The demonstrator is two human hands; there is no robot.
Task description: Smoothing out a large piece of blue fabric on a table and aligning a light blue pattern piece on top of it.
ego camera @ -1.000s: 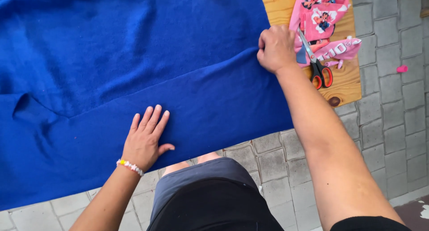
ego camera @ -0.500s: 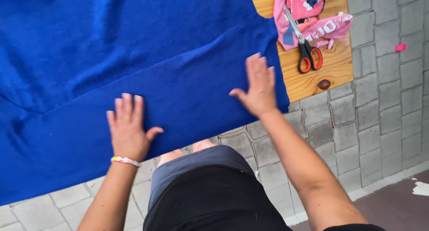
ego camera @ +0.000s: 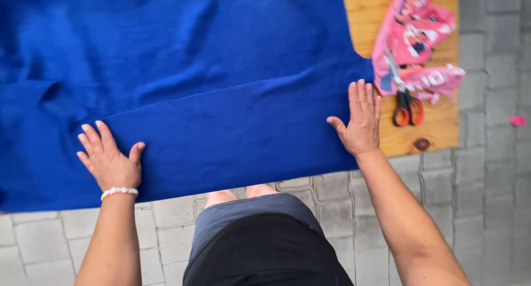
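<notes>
Nearest, lower centre: my own torso in a black top over grey-blue shorts, with my knees just showing above the grey paving stones (ego camera: 166, 231).

Left hand (ego camera: 109, 159): lower left of the frame, flat and spread wide, palm down on the blue cloth (ego camera: 221, 87); it grips nothing. A beaded bracelet (ego camera: 119, 192) sits at the wrist.

Right hand (ego camera: 362, 123): right of centre, likewise flat with fingers straight and thumb out, pressing the right end of the folded band, its fingertips just beside the cloth's edge; it holds nothing.

Blue cloth: fills the left and centre of the frame, from the near edge to the top. A folded-over band runs between my two hands; behind it the cloth lies in soft wrinkles.

Wooden board (ego camera: 437, 128): upper right, under the cloth's right end, bare only on its right part.

Scissors (ego camera: 406, 101): orange-handled, lying on the board just beside my right hand, blades pointing away under pink printed fabric (ego camera: 417, 37).

Far right: a small pink scrap (ego camera: 518, 121) on the paving.

Risk, in my judgement: with only flat palms and no pinch, the fold could creep or skew if one hand presses harder; the wrinkles behind could be trapped into the fold; a sideways sweep of my right hand could knock the scissors.
</notes>
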